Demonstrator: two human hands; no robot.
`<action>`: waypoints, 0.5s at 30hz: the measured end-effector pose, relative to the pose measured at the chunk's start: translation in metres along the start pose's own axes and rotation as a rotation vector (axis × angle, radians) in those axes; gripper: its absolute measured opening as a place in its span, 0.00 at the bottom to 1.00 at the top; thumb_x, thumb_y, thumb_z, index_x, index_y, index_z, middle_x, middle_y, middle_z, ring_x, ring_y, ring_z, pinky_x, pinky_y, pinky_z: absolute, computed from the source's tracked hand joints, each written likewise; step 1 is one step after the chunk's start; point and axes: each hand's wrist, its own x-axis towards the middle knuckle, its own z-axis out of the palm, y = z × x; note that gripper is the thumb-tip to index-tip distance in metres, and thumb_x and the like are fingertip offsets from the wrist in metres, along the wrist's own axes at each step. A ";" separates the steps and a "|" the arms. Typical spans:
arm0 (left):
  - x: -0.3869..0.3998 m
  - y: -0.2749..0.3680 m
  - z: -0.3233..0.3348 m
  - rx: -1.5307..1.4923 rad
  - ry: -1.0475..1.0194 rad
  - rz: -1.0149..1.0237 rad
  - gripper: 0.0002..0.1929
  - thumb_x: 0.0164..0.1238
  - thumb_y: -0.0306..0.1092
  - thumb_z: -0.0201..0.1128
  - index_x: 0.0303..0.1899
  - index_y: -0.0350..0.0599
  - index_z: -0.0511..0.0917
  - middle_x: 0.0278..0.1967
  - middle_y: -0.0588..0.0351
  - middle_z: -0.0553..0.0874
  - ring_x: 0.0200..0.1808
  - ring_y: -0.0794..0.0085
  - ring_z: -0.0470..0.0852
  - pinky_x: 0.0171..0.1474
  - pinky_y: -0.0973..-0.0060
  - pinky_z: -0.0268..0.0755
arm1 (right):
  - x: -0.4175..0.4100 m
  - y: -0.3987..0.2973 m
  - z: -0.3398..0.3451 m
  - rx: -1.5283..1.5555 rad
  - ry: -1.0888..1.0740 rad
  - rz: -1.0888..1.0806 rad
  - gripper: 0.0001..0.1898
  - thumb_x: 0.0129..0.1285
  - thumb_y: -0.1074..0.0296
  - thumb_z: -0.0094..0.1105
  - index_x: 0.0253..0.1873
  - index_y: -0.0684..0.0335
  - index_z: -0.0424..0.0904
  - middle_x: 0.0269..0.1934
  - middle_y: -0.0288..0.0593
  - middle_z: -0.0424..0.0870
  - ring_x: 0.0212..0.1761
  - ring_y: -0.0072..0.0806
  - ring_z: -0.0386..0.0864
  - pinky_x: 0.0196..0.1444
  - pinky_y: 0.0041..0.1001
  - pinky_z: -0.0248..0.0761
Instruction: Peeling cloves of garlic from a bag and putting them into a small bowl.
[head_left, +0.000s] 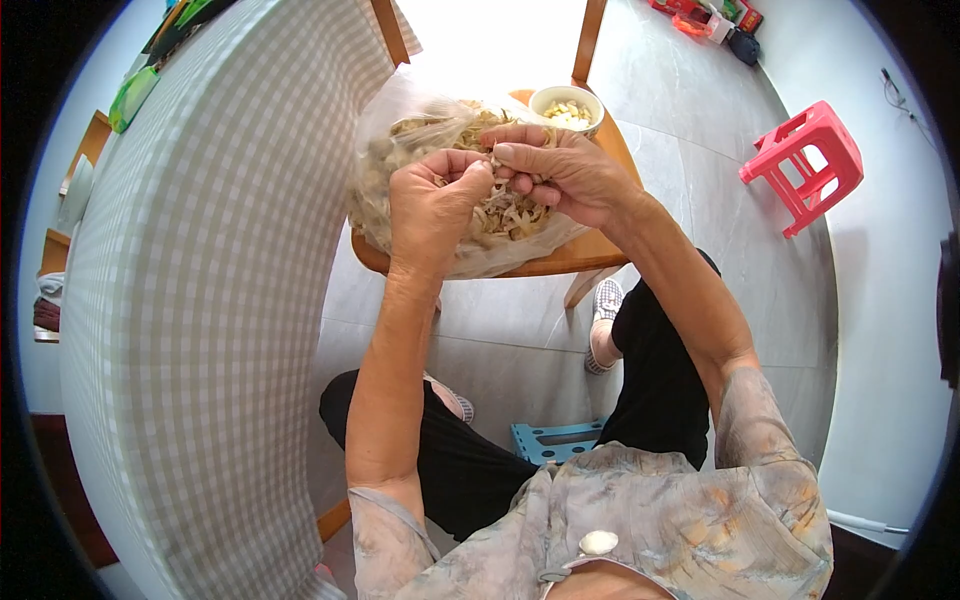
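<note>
Both hands meet over a clear plastic bag (379, 135) full of pale, papery garlic skins (517, 217), which lies open on the seat of a wooden chair (615, 142). A small garlic clove (493, 159) is pinched between the thumbs and fingertips of my left hand (442, 195) and my right hand (559, 169); the fingers partly hide it. Behind my right hand, at the seat's right edge, a white bowl (535, 101) holds peeled garlic cloves (568, 114).
A table with a checked cloth (217, 247) runs along the left. A pink plastic stool (825, 142) stands at the right by the wall. Below me is a blue folding stool (551, 441). Bags and packages (712, 26) lie on the floor at the upper right.
</note>
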 end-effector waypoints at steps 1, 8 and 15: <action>0.000 -0.002 0.000 -0.001 0.000 0.000 0.06 0.67 0.28 0.64 0.39 0.34 0.83 0.26 0.65 0.81 0.21 0.89 0.72 0.22 0.91 0.62 | 0.000 0.001 0.001 0.038 0.001 -0.021 0.15 0.65 0.64 0.67 0.51 0.69 0.81 0.30 0.35 0.81 0.25 0.12 0.75 0.21 0.08 0.69; 0.005 -0.012 -0.003 -0.251 -0.006 -0.139 0.06 0.67 0.29 0.64 0.38 0.36 0.82 0.24 0.67 0.78 0.19 0.91 0.68 0.18 0.92 0.56 | -0.005 0.005 0.011 -0.228 0.070 -0.203 0.15 0.69 0.62 0.62 0.55 0.64 0.79 0.31 0.31 0.79 0.25 0.10 0.73 0.20 0.10 0.63; 0.006 -0.016 -0.006 -0.331 -0.024 -0.162 0.05 0.67 0.30 0.64 0.36 0.39 0.82 0.25 0.66 0.77 0.19 0.91 0.68 0.17 0.91 0.58 | -0.005 0.008 0.012 -0.645 0.189 -0.374 0.15 0.69 0.57 0.62 0.50 0.63 0.85 0.29 0.32 0.84 0.26 0.11 0.76 0.25 0.12 0.69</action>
